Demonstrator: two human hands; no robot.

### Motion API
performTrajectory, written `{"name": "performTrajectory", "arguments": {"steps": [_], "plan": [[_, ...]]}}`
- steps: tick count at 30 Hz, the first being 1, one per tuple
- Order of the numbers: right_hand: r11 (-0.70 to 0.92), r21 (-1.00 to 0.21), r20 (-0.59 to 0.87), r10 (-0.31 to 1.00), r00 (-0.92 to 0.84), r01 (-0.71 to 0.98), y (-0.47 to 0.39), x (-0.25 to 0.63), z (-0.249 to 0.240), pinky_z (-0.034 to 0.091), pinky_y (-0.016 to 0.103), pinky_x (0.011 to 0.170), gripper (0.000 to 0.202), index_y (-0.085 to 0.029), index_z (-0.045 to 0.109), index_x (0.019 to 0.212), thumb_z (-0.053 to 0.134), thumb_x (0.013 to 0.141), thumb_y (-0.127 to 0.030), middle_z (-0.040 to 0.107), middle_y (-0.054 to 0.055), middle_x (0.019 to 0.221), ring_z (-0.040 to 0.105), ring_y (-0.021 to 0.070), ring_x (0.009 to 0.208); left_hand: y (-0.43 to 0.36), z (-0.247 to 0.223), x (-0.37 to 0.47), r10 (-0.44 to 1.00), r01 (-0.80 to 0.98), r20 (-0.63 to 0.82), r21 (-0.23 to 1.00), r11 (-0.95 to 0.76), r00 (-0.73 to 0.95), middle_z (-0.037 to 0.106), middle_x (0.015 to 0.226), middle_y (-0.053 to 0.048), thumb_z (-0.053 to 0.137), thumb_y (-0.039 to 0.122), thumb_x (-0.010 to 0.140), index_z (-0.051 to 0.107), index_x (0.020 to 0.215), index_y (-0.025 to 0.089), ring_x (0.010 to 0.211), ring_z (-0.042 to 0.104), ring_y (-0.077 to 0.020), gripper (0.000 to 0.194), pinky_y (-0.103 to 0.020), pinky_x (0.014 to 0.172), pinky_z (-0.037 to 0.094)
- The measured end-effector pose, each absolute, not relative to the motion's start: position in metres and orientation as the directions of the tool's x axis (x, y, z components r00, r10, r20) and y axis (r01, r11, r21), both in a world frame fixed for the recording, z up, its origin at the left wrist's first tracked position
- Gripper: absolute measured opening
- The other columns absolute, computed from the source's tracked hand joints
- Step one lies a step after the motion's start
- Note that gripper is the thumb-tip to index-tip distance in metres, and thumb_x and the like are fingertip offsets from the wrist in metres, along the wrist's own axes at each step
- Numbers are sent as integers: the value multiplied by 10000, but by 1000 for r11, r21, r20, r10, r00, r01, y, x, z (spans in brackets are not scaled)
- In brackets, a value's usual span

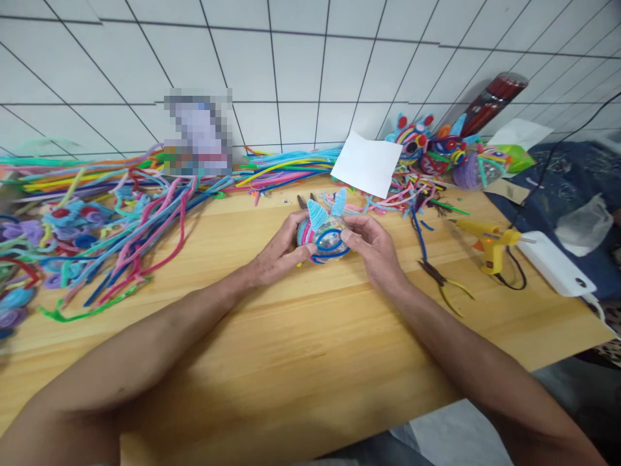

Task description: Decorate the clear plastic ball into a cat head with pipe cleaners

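A round clear ornament (pixel 330 239) wound with coloured pipe cleaners is held at the middle of the wooden table (pixel 291 362). Two light blue ear shapes (pixel 317 213) stand up from its top, and a dark blue loop lies on its near side. My left hand (pixel 286 249) grips its left side, thumb in front. On the right side my right hand (pixel 371 244) holds it too, with the thumb beside the blue loop. The fingers behind the ornament are partly hidden. Dark tips of a tool (pixel 301 202) show just behind my left hand.
Pipe cleaners (pixel 160 220) spread over the left and back. White paper (pixel 367 163), finished-looking ornaments (pixel 412 139) and a red flask (pixel 495 100) stand at the back right. Pliers (pixel 441 279), a yellow glue gun (pixel 490 244) and a white power bank (pixel 555 264) lie right.
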State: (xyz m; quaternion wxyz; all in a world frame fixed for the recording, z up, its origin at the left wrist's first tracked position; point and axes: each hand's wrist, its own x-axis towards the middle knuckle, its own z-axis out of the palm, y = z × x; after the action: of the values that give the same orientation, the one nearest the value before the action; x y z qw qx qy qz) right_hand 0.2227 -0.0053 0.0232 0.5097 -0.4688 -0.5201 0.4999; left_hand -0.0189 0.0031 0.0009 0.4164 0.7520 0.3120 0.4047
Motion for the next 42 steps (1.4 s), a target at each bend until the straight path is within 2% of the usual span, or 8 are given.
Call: {"name": "performTrajectory", "arguments": {"steps": [9,16,23,28,33,38,42], "plan": [[75,-997,75,996,-54,-6,-5,224,21,596,391,932,462,-275,730,1115,895,791,-560,783,30,1113,719,227,1040,3,4,-18,806,118,351,883,-454,477,521,1594,-149,664,523,1048,418,1569,247,1460,537,-329,639,-510,1266,452],[87,-996,86,995,-42,12,-6,223,20,597,397,942,473,-272,733,1120,897,786,-565,770,37,1135,717,232,1069,1,3,-16,837,94,309,916,-389,452,527,1589,-140,655,573,1038,431,1554,251,1451,532,-334,648,-536,1268,428],[117,-991,115,993,-40,63,-10,222,22,611,418,955,486,-277,725,1127,894,790,-583,765,57,1180,718,255,1128,-2,9,-9,878,92,311,926,-366,364,650,1370,-108,646,594,1040,528,1406,225,1259,618,-275,533,-442,1101,540],[123,-989,120,992,-42,83,-10,221,22,612,423,951,488,-279,717,1132,881,798,-596,765,53,1172,718,255,1121,-4,15,-5,882,23,292,946,-323,370,660,1363,-98,671,583,1029,534,1351,227,1207,641,-252,499,-405,1054,560],[143,-985,139,989,-41,100,-12,220,24,599,414,957,423,-278,717,1123,864,821,-534,765,51,1182,712,247,1134,-6,20,-1,903,22,276,954,-299,328,677,1282,-80,692,580,1017,544,1300,225,1144,651,-233,478,-381,1000,576],[150,-983,145,988,-55,105,-13,220,25,597,413,953,432,-277,708,1125,861,821,-544,774,52,1182,713,248,1132,-8,24,4,924,-13,239,969,-247,299,670,1360,-85,752,605,969,541,1308,231,1200,657,-238,548,-384,1027,581],[154,-982,149,987,-55,111,-13,219,26,588,416,969,440,-276,705,1130,865,825,-549,771,55,1183,713,253,1146,-8,27,5,926,-27,243,969,-246,290,688,1296,-74,751,644,955,553,1243,235,1167,668,-240,538,-381,994,598]]}}
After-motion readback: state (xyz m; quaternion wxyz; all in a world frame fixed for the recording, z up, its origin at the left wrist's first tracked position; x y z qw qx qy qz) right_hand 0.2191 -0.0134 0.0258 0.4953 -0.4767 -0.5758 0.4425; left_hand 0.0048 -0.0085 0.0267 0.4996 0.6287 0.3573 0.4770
